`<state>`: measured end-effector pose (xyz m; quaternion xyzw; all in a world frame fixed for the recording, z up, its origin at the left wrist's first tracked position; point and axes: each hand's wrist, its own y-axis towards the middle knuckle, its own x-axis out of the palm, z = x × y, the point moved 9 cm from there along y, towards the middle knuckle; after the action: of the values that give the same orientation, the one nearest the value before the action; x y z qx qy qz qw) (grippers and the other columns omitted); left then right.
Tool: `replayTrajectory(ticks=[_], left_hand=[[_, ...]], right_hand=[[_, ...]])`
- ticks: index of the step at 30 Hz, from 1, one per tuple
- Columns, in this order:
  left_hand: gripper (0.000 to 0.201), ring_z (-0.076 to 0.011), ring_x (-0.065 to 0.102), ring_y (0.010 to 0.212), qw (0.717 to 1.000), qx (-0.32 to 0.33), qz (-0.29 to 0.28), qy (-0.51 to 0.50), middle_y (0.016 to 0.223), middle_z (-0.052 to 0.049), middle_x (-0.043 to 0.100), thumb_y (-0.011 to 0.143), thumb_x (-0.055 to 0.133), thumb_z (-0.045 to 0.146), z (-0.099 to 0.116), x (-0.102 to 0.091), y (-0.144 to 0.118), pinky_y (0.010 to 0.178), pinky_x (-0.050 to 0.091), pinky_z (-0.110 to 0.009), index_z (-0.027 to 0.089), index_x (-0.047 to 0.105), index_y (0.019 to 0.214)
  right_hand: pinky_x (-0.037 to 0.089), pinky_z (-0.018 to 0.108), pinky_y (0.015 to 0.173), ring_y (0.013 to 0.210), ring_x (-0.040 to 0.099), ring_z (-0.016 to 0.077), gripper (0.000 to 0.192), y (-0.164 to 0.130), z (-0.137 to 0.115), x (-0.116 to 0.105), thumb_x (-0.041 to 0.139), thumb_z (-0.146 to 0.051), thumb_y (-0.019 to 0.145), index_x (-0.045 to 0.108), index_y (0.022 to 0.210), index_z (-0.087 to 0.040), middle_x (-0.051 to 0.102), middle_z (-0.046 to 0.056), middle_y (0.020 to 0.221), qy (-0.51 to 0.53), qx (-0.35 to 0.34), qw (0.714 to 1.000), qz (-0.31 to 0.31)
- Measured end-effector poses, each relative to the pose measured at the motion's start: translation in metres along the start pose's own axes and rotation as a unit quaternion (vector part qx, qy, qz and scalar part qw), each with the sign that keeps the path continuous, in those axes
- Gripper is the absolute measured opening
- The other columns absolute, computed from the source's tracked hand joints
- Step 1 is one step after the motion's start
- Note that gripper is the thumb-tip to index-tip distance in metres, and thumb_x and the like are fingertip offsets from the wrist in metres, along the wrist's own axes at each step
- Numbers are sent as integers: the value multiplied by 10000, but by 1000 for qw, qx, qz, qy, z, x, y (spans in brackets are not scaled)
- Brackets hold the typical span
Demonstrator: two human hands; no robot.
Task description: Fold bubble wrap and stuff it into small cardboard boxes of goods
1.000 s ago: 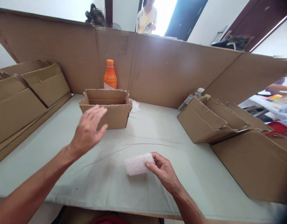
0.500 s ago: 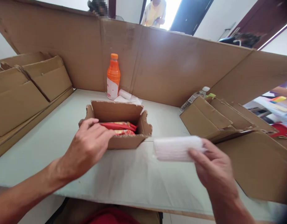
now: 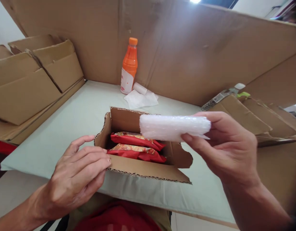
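From the head view, your right hand (image 3: pixel 231 150) holds a folded wad of bubble wrap (image 3: pixel 174 127) over the open box (image 3: pixel 140 147). The fingers (image 3: pixel 198 146) are closed on the wad's right end, thumb on top and the rest underneath, so that end is hidden in your grip. The wad lies level and clear of the box, above its far right corner.

Your left hand (image 3: pixel 74 176) rests against the box's near left corner. Its fingers (image 3: pixel 95 158) lie half curled along the outside wall, with the tips at the rim. Whether they clamp the cardboard or only press on it, you cannot tell from here.

Inside the box lie two red packets (image 3: pixel 137 146), one behind the other (their print is too small to read). The wad covers the right end of the rear one. The box sits at the near edge of the pale surface (image 3: pixel 73 122), its front flap hanging out toward you.

At the back an orange bottle (image 3: pixel 129 65) stands upright against the cardboard wall (image 3: pixel 186 48), with a white tissue (image 3: pixel 140 98) just beside its base. Flat cartons (image 3: pixel 35 77) lean at the left. More cartons (image 3: pixel 258 118) are stacked on the right, half hiding a clear bottle (image 3: pixel 222 94) whose cap and label alone show. The right forearm is cut off by the frame.
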<state>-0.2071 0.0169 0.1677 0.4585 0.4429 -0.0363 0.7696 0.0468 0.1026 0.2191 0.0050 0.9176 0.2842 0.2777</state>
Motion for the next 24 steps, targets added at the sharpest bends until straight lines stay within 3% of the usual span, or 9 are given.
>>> replayTrajectory(ticks=[6, 11, 14, 18, 20, 24], left_hand=[[249, -185, 753, 871, 999, -9, 16, -35, 934, -30, 792, 846, 613, 11, -4, 2, -1, 1045, 497, -479, 217, 643, 982], [210, -169, 744, 875, 998, -8, 25, -55, 915, -53, 789, 846, 619, 6, -5, 2, -3, 1051, 482, -460, 186, 646, 951], [199, -167, 740, 877, 998, -10, 32, -60, 919, -58, 788, 849, 615, 6, -5, 2, -5, 1056, 474, -467, 177, 643, 947], [195, -167, 738, 890, 997, -10, 37, -63, 930, -51, 787, 853, 617, 21, -5, 3, -8, 1055, 475, -469, 184, 640, 957], [201, -161, 736, 886, 997, -10, 41, -62, 922, -41, 785, 855, 609, 19, -5, 3, -9, 1056, 474, -466, 190, 635, 958], [200, -154, 732, 878, 997, -11, 40, -60, 921, -23, 785, 868, 581, 36, -6, 2, -9, 1052, 478, -462, 206, 628, 962]], right_hand=[[491, 285, 629, 754, 630, 166, 168, 9, -9, 55, 604, -311, 867, 627, 1021, -248, 710, 27, 935, -97, 1, 985, -142], [407, 253, 629, 674, 576, 131, 208, 24, -17, 91, 519, -178, 860, 579, 1053, -224, 686, -10, 859, -217, -61, 947, -226], [376, 285, 695, 754, 595, 165, 160, 24, -18, 117, 506, -150, 875, 587, 1008, -191, 703, 31, 889, -317, -134, 897, -277], [325, 339, 757, 784, 601, 212, 92, 12, -5, 141, 533, -148, 893, 613, 853, -168, 704, 84, 802, -458, -183, 792, -360], [311, 346, 766, 771, 599, 215, 98, 10, -2, 142, 546, -179, 912, 625, 855, -166, 704, 86, 770, -486, -178, 770, -372], [305, 352, 759, 795, 623, 226, 138, 9, -10, 142, 542, -234, 952, 652, 907, -163, 725, 107, 809, -499, -185, 762, -370]])
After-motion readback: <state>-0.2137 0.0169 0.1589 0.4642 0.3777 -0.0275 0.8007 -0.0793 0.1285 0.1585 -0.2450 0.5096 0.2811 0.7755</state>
